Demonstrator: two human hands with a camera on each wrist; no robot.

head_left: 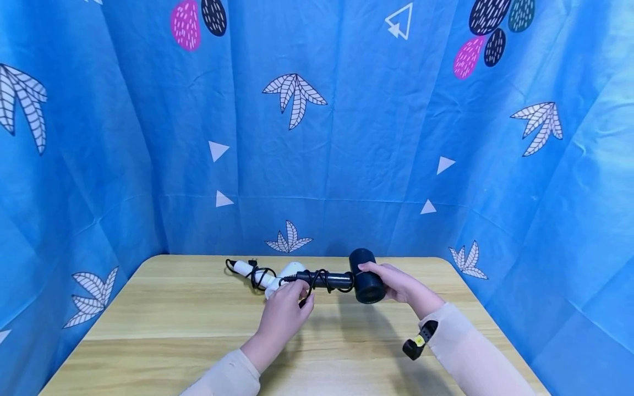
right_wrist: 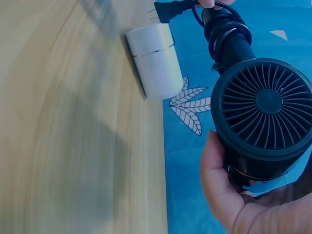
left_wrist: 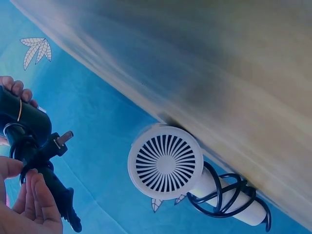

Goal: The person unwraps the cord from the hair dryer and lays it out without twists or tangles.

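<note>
A black hair dryer (head_left: 367, 278) is held above the table, its handle pointing left and its cord wound around the handle. My right hand (head_left: 398, 283) grips the barrel from the right side, thumb along it in the right wrist view. At the handle, my left hand (head_left: 283, 311) pinches the black power cord (left_wrist: 29, 168) between thumb and fingers. The two-pin plug (left_wrist: 57, 145) sticks out just beside those fingertips. Behind the left hand lies a white hair dryer (left_wrist: 165, 163) on the table, partly covered in the head view, with black cord around its handle.
The light wooden table (head_left: 188, 335) has its far edge close behind the white dryer. A blue patterned curtain (head_left: 317, 154) hangs around the back and both sides. A black wrist strap with a small device (head_left: 418, 341) sits on the right sleeve.
</note>
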